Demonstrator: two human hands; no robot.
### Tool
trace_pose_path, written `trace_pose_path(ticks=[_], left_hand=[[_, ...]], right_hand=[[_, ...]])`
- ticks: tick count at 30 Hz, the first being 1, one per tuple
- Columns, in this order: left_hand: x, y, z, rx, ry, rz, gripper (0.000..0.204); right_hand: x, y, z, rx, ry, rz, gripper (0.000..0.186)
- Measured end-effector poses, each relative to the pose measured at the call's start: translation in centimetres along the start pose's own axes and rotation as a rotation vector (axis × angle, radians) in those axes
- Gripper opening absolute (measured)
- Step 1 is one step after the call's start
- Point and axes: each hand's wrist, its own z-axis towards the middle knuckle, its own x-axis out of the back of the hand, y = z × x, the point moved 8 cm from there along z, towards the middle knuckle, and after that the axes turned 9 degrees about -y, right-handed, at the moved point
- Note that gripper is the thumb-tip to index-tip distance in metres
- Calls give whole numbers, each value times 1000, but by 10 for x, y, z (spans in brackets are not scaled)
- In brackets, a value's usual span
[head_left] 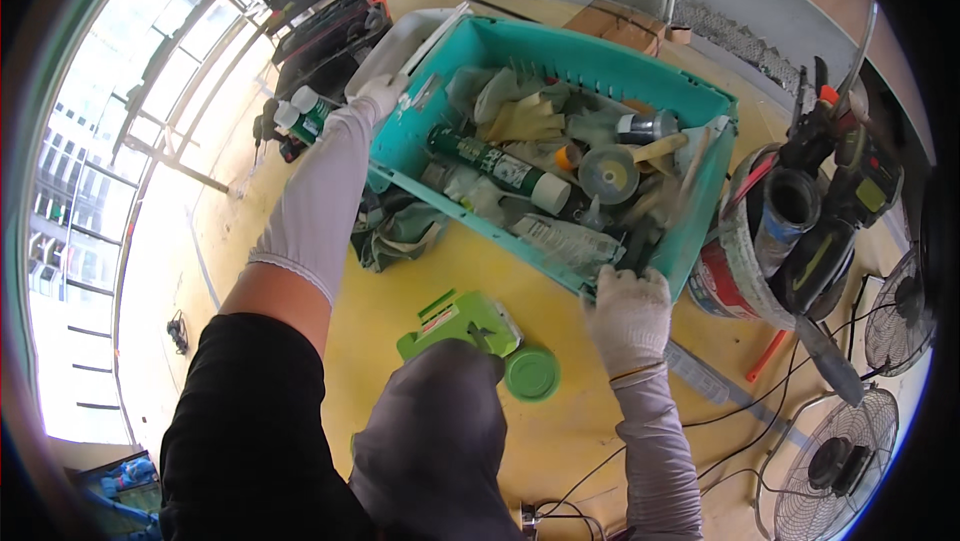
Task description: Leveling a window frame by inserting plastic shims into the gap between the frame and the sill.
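My gloved left hand (377,99) grips the left end of a teal crate (590,41), beside a long white strip. My gloved right hand (627,313) is closed on the crate's near right corner. Inside the crate lie a green canister (490,161), yellow gloves (515,121), a disc (608,174), a clear packet (565,241) and other jumbled items. A green case (445,321) and a round green lid (532,373) lie below the crate on the yellow floor.
A bucket of tools (742,261) stands right of the crate, with fans (830,461) and cables. A black case (320,51), green cans (298,113), a white tub and dark cloth (390,241) sit leftward. A bright railed window runs along the left; a wall is behind.
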Motion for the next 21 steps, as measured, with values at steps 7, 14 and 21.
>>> trace_pose_path(ticks=[7, 14, 21], left_hand=[[57, -109, -48, -70, 178, -287, 46], [37, -127, -120, 67, 113, -586, 36], [54, -161, -222, 249, 262, -706, 52]], right_hand=[[1, -15, 3, 16, 32, 46, 39], [1, -1, -2, -26, 48, -6, 37], [8, 19, -9, 19, 75, -25, 37]])
